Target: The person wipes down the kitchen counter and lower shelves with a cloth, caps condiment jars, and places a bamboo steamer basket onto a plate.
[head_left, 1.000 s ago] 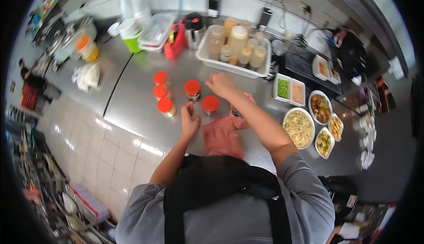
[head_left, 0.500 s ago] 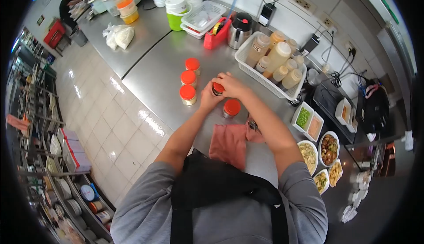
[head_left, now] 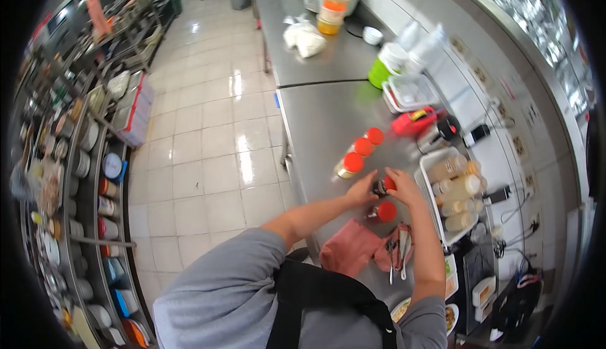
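A small jar of dark contents with a red lid (head_left: pixel 382 187) is between my two hands on the steel counter. My left hand (head_left: pixel 363 190) is closed around its side. My right hand (head_left: pixel 404 186) has its fingers over the lid, partly hiding it. Just nearer to me stands another red-lidded jar (head_left: pixel 384 211) with dark contents. Beyond my hands three more red-lidded jars form a slanting row: a near one (head_left: pixel 350 165) with pale contents, a middle one (head_left: pixel 362 147) and a far one (head_left: pixel 374 136).
A pink cloth (head_left: pixel 346 248) and spoons (head_left: pixel 391 262) lie close to my body. On the right stands a white basket (head_left: pixel 427 182) of sauce bottles. Behind are a red holder (head_left: pixel 413 122), a green tub (head_left: pixel 379 74) and a white bag (head_left: pixel 306 38). Shelves (head_left: pixel 95 223) line the left.
My view has swung to the left, so the counter appears farther right and more of the floor shows. Both hands stay on the same jar; the other jars keep their arrangement.
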Available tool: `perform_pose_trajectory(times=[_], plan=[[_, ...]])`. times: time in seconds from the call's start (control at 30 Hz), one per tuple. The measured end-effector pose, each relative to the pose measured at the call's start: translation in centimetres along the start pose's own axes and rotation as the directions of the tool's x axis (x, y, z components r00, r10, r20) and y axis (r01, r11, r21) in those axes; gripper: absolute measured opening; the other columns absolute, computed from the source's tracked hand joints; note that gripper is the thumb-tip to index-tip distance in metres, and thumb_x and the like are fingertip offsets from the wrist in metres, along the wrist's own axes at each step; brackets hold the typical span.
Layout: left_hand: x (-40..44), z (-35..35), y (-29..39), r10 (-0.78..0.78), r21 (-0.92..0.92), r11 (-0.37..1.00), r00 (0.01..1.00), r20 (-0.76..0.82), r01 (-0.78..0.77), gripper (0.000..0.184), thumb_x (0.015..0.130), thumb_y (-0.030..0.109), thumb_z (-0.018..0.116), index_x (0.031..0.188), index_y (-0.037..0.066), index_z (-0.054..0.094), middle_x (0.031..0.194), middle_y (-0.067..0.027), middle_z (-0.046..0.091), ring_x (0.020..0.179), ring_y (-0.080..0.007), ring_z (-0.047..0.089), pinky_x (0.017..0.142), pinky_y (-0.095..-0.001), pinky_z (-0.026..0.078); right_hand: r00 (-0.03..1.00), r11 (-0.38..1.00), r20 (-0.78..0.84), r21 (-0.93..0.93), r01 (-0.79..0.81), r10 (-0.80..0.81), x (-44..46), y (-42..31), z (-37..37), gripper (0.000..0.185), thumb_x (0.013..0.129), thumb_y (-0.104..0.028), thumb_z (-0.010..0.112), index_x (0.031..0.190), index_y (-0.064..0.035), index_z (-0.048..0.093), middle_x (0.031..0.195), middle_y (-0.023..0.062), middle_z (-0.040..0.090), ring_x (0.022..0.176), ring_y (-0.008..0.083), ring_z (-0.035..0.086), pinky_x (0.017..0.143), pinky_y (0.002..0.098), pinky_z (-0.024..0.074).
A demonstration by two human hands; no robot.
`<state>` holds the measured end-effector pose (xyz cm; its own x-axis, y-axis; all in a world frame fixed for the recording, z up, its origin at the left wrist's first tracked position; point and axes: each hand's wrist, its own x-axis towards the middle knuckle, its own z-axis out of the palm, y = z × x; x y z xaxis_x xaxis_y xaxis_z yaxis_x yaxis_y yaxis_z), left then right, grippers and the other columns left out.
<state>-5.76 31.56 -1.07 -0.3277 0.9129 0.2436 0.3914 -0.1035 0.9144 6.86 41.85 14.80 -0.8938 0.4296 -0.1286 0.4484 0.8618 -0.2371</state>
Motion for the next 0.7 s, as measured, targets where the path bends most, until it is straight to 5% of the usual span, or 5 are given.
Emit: perform_pose_trajectory(times=[0.17,0.3,0.43,0.53,0.7], plan=[[-12.9,-10.5,5.4,0.112,-0.061,0.992,0.990,0.091,-0.106,0.068,0.080,0.015,0.072,0.138,0.004,0.038,0.134,-0.0183,0.050,0.127,-0.0363,0.046,0.106,-0.0418,0.039,0.925,0.877,-0.168,-0.296,-0.378,0.342,1.2,-6.7,-1.9,0.079,0.077,-0.040,0.075,0.134,0.0059,0.045,0.107,0.0230,0.063,0.100,0.0402,0.060,0.085,0.0447,0.0495],[-26.9,-22.0,-0.1,0.049,0.120,0.992,0.988,-0.146,-0.031,0.023,0.079,0.016,0.076,0.086,0.005,0.057,0.116,-0.0136,0.059,0.110,-0.0330,0.055,0.093,-0.0421,0.044,0.969,0.967,-0.247,-0.253,-0.045,-0.019,4.7,-20.4,0.6,0.069,0.077,-0.036,0.076,0.127,0.0042,0.053,0.110,0.0229,0.062,0.105,0.0385,0.058,0.090,0.0443,0.0476],[-42.2,-35.4,-1.0,-0.201,0.168,0.935,0.856,-0.476,0.313,0.023,0.076,0.018,0.078,0.075,0.006,0.058,0.120,-0.0108,0.060,0.107,-0.0324,0.057,0.089,-0.0420,0.046,0.825,0.800,-0.076,0.213,0.562,-0.559,9.1,-39.0,10.0,0.028,0.079,-0.026,0.074,0.098,-0.0049,0.071,0.127,0.0196,0.058,0.114,0.0376,0.054,0.094,0.0431,0.0451],[-53.5,-42.5,0.5,-0.289,0.158,0.850,0.694,-0.659,0.503,0.022,0.078,0.020,0.076,0.074,0.005,0.061,0.122,-0.0092,0.061,0.110,-0.0319,0.056,0.091,-0.0423,0.046,0.780,0.720,0.105,0.477,0.504,-0.617,11.2,-49.7,18.8,0.024,0.080,-0.027,0.073,0.087,-0.0039,0.072,0.118,0.0189,0.063,0.109,0.0348,0.059,0.089,0.0425,0.0473],[-67.3,-47.2,1.0,-0.270,0.095,0.659,0.353,-0.896,0.746,0.019,0.085,0.024,0.070,0.085,0.005,0.070,0.128,-0.0096,0.061,0.111,-0.0312,0.058,0.094,-0.0397,0.047,0.806,0.899,0.419,0.060,0.434,-0.417,16.0,-48.4,35.7,0.048,0.070,-0.049,0.076,0.077,-0.0013,0.069,0.076,0.0216,0.067,0.073,0.0366,0.066,0.067,0.0457,0.0510]])
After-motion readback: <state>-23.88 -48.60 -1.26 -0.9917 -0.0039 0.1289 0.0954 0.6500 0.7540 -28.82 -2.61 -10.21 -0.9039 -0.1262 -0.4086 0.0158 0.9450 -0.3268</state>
